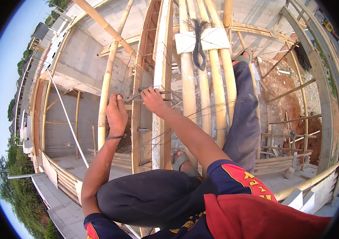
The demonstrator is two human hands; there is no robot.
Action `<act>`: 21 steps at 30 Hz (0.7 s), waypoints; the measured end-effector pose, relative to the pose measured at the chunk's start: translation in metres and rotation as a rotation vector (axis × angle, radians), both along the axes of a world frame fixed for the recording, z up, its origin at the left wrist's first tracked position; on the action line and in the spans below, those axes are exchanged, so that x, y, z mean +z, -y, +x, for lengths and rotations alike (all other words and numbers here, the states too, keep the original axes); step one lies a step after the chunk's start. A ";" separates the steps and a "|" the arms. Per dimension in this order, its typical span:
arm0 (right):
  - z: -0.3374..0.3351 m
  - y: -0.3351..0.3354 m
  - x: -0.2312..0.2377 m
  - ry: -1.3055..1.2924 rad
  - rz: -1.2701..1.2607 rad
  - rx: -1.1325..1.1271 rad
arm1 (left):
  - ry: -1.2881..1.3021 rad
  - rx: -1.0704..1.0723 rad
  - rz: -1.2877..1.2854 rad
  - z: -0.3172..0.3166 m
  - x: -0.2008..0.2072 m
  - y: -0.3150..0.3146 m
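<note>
My right hand (153, 99) is closed on dark metal pincers (165, 93), whose two handles stick out to its right. They lie across the top of a narrow wooden formwork, between its left board (136, 131) and its pale right board (159, 135). Just left of the formwork, my left hand (117, 115) has its fingers pressed together close to the pincers' other end. What those fingers pinch is too small to make out. Thin dark wires (201, 109) trail from near the formwork over the bamboo toward my right leg.
Bamboo poles (219, 91) run lengthwise at my right, bearing a white board (217, 39) with a bundle of black tie wire (198, 49). Another bamboo pole (105, 85) stands left of the formwork. Gaps between them drop to rubble and block walls (93, 44) below. My sandalled feet rest among the poles.
</note>
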State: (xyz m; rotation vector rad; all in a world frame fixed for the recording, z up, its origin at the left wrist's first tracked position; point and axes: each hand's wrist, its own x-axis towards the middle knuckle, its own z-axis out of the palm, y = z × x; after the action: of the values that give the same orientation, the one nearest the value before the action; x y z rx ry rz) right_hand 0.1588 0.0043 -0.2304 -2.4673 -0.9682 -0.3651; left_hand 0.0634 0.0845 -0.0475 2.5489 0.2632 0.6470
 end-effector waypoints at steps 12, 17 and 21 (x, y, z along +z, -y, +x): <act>-0.045 0.200 0.004 -0.021 0.007 0.431 | -0.082 -0.047 0.019 -0.003 -0.014 -0.007; -0.051 0.219 -0.017 0.008 -0.227 0.353 | -0.042 0.062 0.154 0.000 0.001 -0.015; -0.040 0.210 -0.022 -0.014 -0.268 0.357 | 0.016 0.180 0.425 -0.002 0.035 -0.042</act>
State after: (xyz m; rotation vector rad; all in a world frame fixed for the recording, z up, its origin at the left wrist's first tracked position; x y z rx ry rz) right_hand 0.1189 -0.2055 -0.2526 -2.4499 -1.5043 -0.1032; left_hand 0.0614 0.1265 -0.0129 2.9456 0.3875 0.8697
